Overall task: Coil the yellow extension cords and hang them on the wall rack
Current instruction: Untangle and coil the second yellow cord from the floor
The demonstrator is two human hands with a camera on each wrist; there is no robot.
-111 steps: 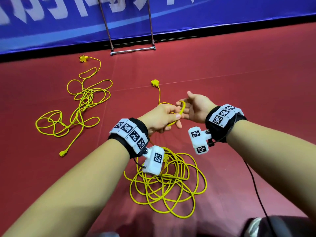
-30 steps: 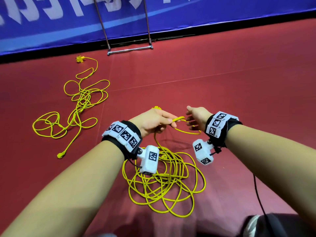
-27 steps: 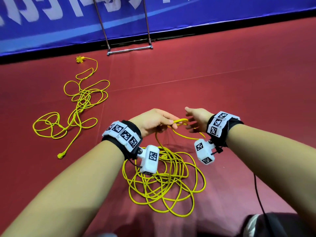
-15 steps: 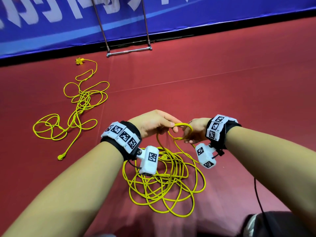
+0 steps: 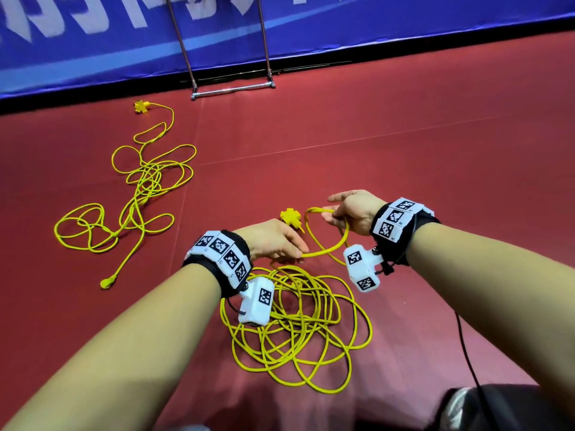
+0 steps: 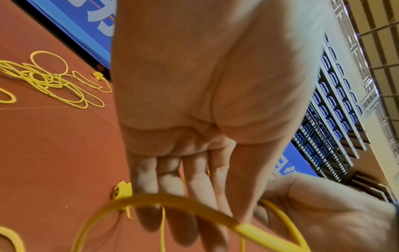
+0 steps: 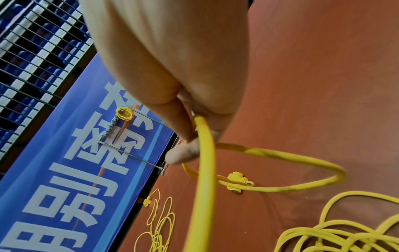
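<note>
I am holding one yellow extension cord (image 5: pixel 326 247) between both hands above the red floor (image 5: pixel 404 135). My right hand (image 5: pixel 351 213) is pinching a small loop of this cord between thumb and fingers; the right wrist view shows the cord passing out from under the fingertips (image 7: pixel 183 155). My left hand (image 5: pixel 273 241) is lying against the same cord with its fingers nearly straight; the left wrist view shows the cord crossing the fingers (image 6: pixel 168 196), and I cannot tell whether they are closing round it. The cord's socket end (image 5: pixel 291 216) is showing just beyond my left hand. The remainder of this cord is lying in a loose pile (image 5: pixel 298 321) on the floor below my wrists.

A second yellow cord (image 5: pixel 140 188) is lying tangled on the floor, well apart to the left, with its socket (image 5: pixel 141 106) near the wall. A metal rack (image 5: pixel 231 88) is standing against a blue banner (image 5: pixel 93 42) bearing large white characters, which are partly cut off and not readable with certainty. In the right wrist view, a coiled yellow cord (image 7: pixel 124 113) is hanging at the top of the rack. Both wristbands (image 5: pixel 222 256) are carrying square black-and-white marker codes.
</note>
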